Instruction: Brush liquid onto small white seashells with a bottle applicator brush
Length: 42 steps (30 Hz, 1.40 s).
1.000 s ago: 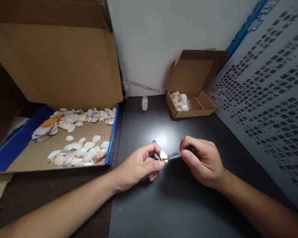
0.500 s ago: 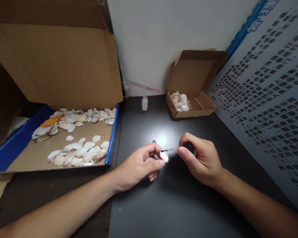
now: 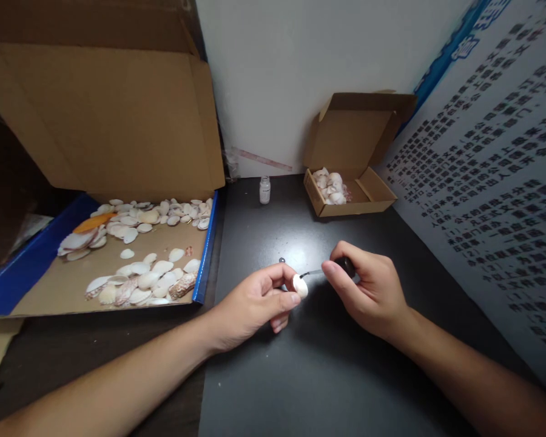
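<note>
Black tabletop (image 3: 255, 388) spreads under our hands, and a pale wall (image 3: 327, 67) rises behind it. Over the middle we hold a small white seashell (image 3: 301, 287) above the surface, its long axis running steeply from upper left to lower right, one pale face turned toward us; whether that is the outer or inner face we cannot tell. Our left hand (image 3: 261, 300) pinches it by its left side between thumb and forefinger, the other fingers curled below. At its upper edge sits the dark tip of a slim applicator brush (image 3: 316, 272), nearly level and pointing left. Our right hand (image 3: 370, 291) pinches the black handle (image 3: 346, 266) between thumb and bent forefinger, the remaining fingers folded in. As we judge it, brushing this seashell is partway along; no coating shows clearly, and how much is left we cannot tell. Just beyond the left hand lies a small dark bead-like object (image 3: 282, 260). Farther back stands a labelled glass bottle (image 3: 264, 193). To its right, an open cardboard box (image 3: 359, 209) holds whitish shells (image 3: 334, 189); leftward, a larger blue-sided carton (image 3: 208, 249) holds many loose shells (image 3: 148, 280).
</note>
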Each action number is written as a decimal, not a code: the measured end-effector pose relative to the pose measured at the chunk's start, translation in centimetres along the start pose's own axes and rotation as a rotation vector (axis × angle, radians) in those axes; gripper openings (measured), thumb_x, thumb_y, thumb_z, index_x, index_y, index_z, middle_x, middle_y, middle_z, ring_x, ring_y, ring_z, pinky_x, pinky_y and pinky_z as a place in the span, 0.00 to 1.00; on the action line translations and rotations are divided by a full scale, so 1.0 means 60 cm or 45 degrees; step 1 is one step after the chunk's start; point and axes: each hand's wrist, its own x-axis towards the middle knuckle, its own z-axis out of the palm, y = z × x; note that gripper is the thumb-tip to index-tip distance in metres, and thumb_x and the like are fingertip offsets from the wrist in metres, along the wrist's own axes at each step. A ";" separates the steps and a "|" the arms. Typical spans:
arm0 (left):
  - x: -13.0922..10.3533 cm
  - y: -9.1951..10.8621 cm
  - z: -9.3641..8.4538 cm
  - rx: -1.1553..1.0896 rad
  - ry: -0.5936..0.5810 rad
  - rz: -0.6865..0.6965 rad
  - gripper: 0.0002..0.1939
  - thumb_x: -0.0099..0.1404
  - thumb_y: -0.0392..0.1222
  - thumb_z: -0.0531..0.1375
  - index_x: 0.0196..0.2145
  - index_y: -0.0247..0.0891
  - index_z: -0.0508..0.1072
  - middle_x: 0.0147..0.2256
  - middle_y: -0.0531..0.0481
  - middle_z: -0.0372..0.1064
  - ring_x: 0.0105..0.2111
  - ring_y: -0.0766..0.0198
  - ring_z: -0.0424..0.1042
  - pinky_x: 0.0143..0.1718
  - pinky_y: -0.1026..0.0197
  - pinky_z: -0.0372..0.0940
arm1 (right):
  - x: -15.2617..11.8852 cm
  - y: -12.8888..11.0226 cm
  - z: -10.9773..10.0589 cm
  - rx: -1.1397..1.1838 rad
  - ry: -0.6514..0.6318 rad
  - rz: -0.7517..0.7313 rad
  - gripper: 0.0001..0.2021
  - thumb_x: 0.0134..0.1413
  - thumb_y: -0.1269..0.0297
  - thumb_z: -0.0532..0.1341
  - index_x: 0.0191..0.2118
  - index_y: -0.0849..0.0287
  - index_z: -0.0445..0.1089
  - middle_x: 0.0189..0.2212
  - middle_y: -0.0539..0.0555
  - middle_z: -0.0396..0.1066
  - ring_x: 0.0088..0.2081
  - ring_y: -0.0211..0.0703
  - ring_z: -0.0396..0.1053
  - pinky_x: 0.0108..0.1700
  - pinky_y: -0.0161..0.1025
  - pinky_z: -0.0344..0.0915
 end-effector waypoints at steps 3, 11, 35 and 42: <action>0.000 -0.001 -0.002 -0.017 -0.017 0.014 0.14 0.62 0.46 0.65 0.36 0.37 0.67 0.23 0.60 0.58 0.19 0.75 0.56 0.23 0.67 0.56 | 0.000 0.000 -0.001 -0.013 0.035 0.031 0.15 0.63 0.64 0.58 0.24 0.57 0.57 0.16 0.42 0.52 0.18 0.30 0.50 0.22 0.31 0.50; 0.000 -0.003 -0.001 -0.056 -0.014 0.012 0.12 0.62 0.44 0.65 0.36 0.37 0.65 0.23 0.60 0.58 0.19 0.75 0.57 0.23 0.67 0.58 | 0.000 0.004 0.001 0.039 -0.070 0.015 0.15 0.61 0.64 0.58 0.24 0.56 0.57 0.16 0.42 0.53 0.18 0.31 0.51 0.22 0.31 0.51; -0.001 0.003 0.003 -0.152 0.010 0.005 0.10 0.62 0.40 0.64 0.35 0.36 0.65 0.26 0.58 0.60 0.19 0.76 0.57 0.23 0.67 0.58 | 0.000 0.009 0.004 0.052 -0.130 0.067 0.14 0.63 0.60 0.57 0.26 0.56 0.59 0.18 0.43 0.56 0.19 0.33 0.54 0.23 0.33 0.52; -0.001 0.003 0.005 -0.162 0.030 -0.007 0.11 0.61 0.40 0.64 0.34 0.37 0.65 0.26 0.58 0.60 0.19 0.76 0.57 0.22 0.67 0.58 | -0.003 0.009 0.000 0.154 -0.085 0.056 0.15 0.65 0.59 0.54 0.26 0.55 0.57 0.18 0.43 0.55 0.19 0.33 0.54 0.23 0.33 0.52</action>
